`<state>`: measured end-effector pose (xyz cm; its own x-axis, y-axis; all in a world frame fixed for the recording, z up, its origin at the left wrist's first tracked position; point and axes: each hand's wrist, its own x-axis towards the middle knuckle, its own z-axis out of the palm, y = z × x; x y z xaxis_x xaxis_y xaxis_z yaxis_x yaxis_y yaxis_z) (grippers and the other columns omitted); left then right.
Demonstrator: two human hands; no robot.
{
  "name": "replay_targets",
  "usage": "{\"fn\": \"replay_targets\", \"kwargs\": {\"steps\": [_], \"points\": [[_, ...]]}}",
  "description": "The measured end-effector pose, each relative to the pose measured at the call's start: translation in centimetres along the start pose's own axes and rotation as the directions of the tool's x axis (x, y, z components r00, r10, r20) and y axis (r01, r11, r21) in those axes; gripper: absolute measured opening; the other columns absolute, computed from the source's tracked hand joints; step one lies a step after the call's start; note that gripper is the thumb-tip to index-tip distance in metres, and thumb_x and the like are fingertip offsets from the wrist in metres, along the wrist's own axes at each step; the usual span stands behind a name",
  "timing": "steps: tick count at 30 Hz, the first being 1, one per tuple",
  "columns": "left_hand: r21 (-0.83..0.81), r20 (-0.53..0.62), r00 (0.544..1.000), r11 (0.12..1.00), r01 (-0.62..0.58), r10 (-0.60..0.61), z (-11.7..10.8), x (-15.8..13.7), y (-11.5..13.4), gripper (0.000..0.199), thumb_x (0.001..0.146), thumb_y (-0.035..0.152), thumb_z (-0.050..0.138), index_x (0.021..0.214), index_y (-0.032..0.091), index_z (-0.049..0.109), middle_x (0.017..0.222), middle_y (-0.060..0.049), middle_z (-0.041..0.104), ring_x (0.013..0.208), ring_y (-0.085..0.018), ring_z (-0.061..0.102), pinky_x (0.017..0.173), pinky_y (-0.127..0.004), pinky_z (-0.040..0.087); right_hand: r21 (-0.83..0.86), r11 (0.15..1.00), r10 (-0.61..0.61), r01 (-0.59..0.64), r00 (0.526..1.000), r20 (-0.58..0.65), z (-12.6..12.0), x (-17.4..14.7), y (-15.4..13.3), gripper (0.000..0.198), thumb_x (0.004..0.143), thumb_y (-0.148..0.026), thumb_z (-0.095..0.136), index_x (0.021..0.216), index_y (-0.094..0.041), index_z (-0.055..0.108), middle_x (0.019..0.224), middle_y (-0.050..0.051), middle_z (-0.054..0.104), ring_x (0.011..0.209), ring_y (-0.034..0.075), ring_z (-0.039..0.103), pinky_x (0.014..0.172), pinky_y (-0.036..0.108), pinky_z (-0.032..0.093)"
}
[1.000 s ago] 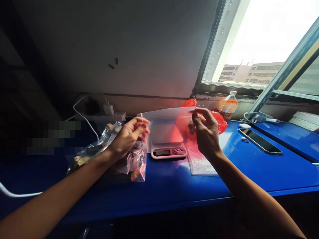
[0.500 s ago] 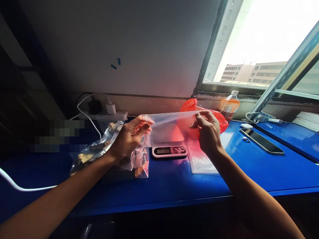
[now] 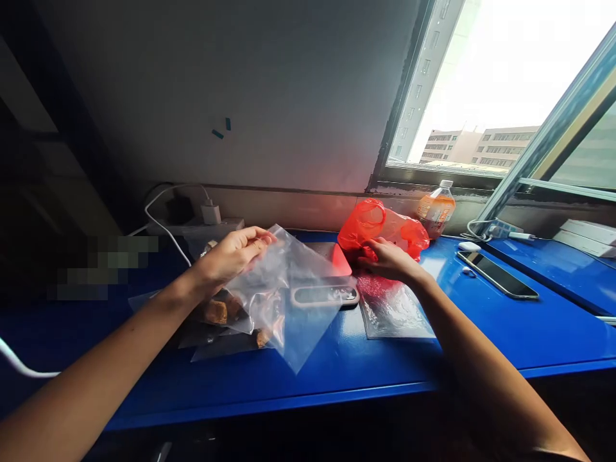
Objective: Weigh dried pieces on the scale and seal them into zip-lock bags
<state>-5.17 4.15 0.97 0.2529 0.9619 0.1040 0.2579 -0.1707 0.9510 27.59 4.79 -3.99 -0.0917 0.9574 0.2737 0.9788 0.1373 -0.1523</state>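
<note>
My left hand (image 3: pixel 238 256) is closed in a pinch on the top of a clear zip bag (image 3: pixel 310 321). The bag looks flat and hangs slanted, partly over the kitchen scale (image 3: pixel 325 296). My right hand (image 3: pixel 385 260) is at the mouth of a red plastic bag (image 3: pixel 366 221), its fingers slightly bent and apart. Some fingertips are lost in the shadow by the bag. Below my left hand lie filled clear bags with brown chunks (image 3: pixel 215 312). A stack of flat clear bags (image 3: pixel 392 314) rests under my right hand.
A bottle of orange drink (image 3: pixel 436 208) stands behind the red bag. To the right are a phone (image 3: pixel 498 274) and a white earbud case (image 3: pixel 469 246). A white charger (image 3: pixel 210 212) sits in a power strip at the wall. The blue table's front edge (image 3: pixel 337 396) runs across.
My right hand has let go of the zip bag and moved back to the red bag. The zip bag now hangs from my left hand alone, no longer stretched between both.
</note>
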Motion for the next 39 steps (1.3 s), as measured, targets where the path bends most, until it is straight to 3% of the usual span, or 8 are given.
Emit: {"fn": "replay_targets", "kwargs": {"steps": [3,7,17,21,23,26,31,39], "points": [[0.182,0.228,0.972,0.983,0.017,-0.059,0.2,-0.3,0.0,0.037,0.077,0.048,0.065,0.095,0.015,0.064,0.062,0.004,0.046,0.049,-0.007,0.033,0.043,-0.017,0.023,-0.134,0.988,0.079,-0.071,0.995,0.057,0.7,0.2,-0.4,0.044,0.085,-0.053,0.051,0.113,-0.02,0.06,0.115,0.014,0.063,0.1,0.028,0.059,0.071,0.032,0.044],[0.373,0.415,0.9,0.927,-0.037,-0.131,0.2,-0.6,-0.1,0.045,0.078,0.054,0.061,0.101,0.016,0.064,0.067,0.002,0.05,0.055,-0.01,0.041,0.049,-0.018,0.032,-0.168,0.974,0.159,-0.154,0.987,0.016,1.2,0.7,-1.1,0.035,0.089,-0.044,0.046,0.108,-0.02,0.063,0.108,0.013,0.066,0.101,0.028,0.059,0.072,0.033,0.045],[0.482,0.476,0.879,0.834,-0.27,0.01,-0.4,-0.8,0.0,0.031,0.085,0.035,0.048,0.101,0.023,0.072,0.074,-0.002,0.063,0.063,-0.016,0.055,0.055,-0.021,0.04,-0.167,0.966,0.178,-0.198,0.976,-0.127,0.0,0.4,-0.8,0.027,0.085,-0.038,0.052,0.096,-0.017,0.065,0.099,0.015,0.067,0.095,0.028,0.058,0.071,0.034,0.043],[0.456,0.5,0.864,0.829,-0.325,0.064,0.2,-1.4,0.3,0.03,0.087,0.03,0.045,0.097,0.021,0.071,0.065,0.0,0.054,0.056,-0.014,0.046,0.05,-0.021,0.034,0.159,0.986,0.014,0.041,0.944,-0.331,-1.5,-1.2,-4.3,0.024,0.086,-0.038,0.051,0.086,-0.017,0.063,0.084,0.009,0.066,0.078,0.019,0.056,0.067,0.03,0.04],[0.447,0.519,0.852,0.827,-0.341,0.071,0.6,-1.9,0.4,0.03,0.088,0.031,0.045,0.099,0.021,0.07,0.062,0.002,0.049,0.053,-0.012,0.041,0.049,-0.021,0.03,0.454,0.858,-0.12,0.242,0.952,-0.281,-1.7,-2.4,-6.7,0.022,0.086,-0.036,0.051,0.08,-0.017,0.061,0.073,0.003,0.062,0.066,0.014,0.052,0.061,0.026,0.038],[0.448,0.549,0.829,0.801,-0.396,0.103,1.1,-2.4,0.6,0.031,0.089,0.032,0.044,0.102,0.021,0.07,0.067,0.001,0.053,0.057,-0.012,0.044,0.052,-0.021,0.031,0.728,0.623,-0.275,0.287,0.951,-0.14,-1.4,-3.8,-9.5,0.016,0.083,-0.029,0.052,0.076,-0.017,0.059,0.065,-0.002,0.054,0.059,0.01,0.045,0.055,0.022,0.033],[0.46,0.609,0.783,0.746,-0.482,0.13,1.6,-2.4,0.5,0.028,0.088,0.031,0.045,0.084,0.016,0.069,0.065,0.0,0.056,0.06,-0.013,0.048,0.055,-0.022,0.032,0.871,0.432,-0.446,0.234,0.895,-0.019,-0.8,-4.7,-10.7,0.017,0.08,-0.028,0.049,0.068,-0.017,0.054,0.065,-0.002,0.051,0.063,0.011,0.044,0.057,0.022,0.034],[0.425,0.609,0.778,0.766,-0.482,0.152,1.7,-2.8,0.7,0.03,0.089,0.034,0.046,0.088,0.016,0.071,0.07,-0.001,0.061,0.063,-0.013,0.051,0.057,-0.022,0.035,0.775,0.483,-0.484,0.407,0.862,-0.152,-0.7,-5.1,-11.2,0.028,0.081,-0.024,0.048,0.054,-0.018,0.045,0.054,-0.003,0.039,0.055,0.009,0.036,0.052,0.023,0.027]]}}
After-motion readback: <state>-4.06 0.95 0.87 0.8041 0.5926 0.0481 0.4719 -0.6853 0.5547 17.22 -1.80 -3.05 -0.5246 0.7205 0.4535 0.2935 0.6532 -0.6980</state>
